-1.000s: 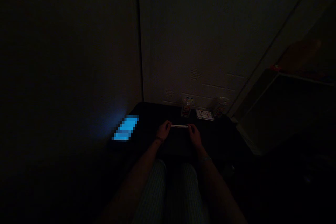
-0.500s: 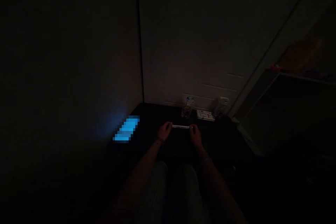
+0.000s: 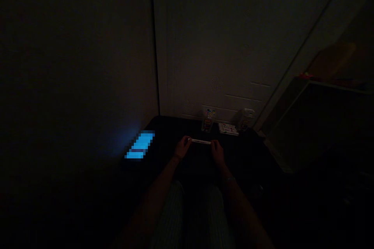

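Note:
A slim white strip-like object [image 3: 201, 141] spans the gap between my two hands above the dark table [image 3: 166, 128]. My left hand [image 3: 183, 147] is closed on its left end. On its right end, my right hand [image 3: 217, 151] is closed too. The strip slopes slightly down to the right, and its exact kind is too dark to make out. Beyond it lies a flat white patterned stack or case [image 3: 228, 128]. Clear packages with coloured print, a left one [image 3: 208, 120] and a right one [image 3: 247, 119], stand on either side of that.
A glowing blue screen [image 3: 140, 146], blurred into blocks, lies at the table's left end. Behind the table rises a wall [image 3: 216, 46] with raised markings. To the right stands a shelf-like unit [image 3: 309, 81] with reddish and orange things on top. The room is very dark.
The strip has tilted a little, its right end now slightly lower. Both hands keep their hold. The view has shifted very slightly.

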Motion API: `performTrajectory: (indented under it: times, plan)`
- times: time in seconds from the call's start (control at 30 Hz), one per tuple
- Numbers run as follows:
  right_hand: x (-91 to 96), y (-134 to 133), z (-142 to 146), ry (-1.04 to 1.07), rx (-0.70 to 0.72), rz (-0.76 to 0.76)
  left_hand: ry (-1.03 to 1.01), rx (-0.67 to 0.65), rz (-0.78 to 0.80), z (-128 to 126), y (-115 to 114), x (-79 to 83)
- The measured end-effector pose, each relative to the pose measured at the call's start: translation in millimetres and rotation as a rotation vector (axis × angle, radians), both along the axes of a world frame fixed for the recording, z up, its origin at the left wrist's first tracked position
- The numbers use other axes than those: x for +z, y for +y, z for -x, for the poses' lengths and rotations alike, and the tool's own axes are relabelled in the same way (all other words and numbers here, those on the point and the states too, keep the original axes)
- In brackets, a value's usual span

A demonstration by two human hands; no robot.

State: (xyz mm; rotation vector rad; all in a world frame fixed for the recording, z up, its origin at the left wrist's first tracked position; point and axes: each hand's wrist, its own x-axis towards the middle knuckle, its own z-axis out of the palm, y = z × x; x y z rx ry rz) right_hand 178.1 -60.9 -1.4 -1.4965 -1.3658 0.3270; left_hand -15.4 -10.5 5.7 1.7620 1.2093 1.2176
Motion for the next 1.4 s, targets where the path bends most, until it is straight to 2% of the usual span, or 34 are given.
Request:
performTrajectory:
  times: [0.23, 0.63, 1.2, 1.4]
  plan:
    - [-0.9, 0.3, 0.5, 0.011, 0.010, -0.003, 0.044, 0.039, 0.032, 0.9, -4.4, 6.7]
    - [1.4, -0.4, 0.5, 0.005, -0.019, 0.008, 0.183, 0.045, -0.025, -0.9, -5.6, 3.1]
    - [5.7, -2.2, 2.6, 0.017, -0.020, 0.031, 0.188, 0.048, -0.007, -0.7, -6.8, 6.3]
    - [7.5, -2.9, 2.8, 0.019, -0.018, 0.027, 0.187, 0.032, -0.025, 0.2, -5.6, 2.5]
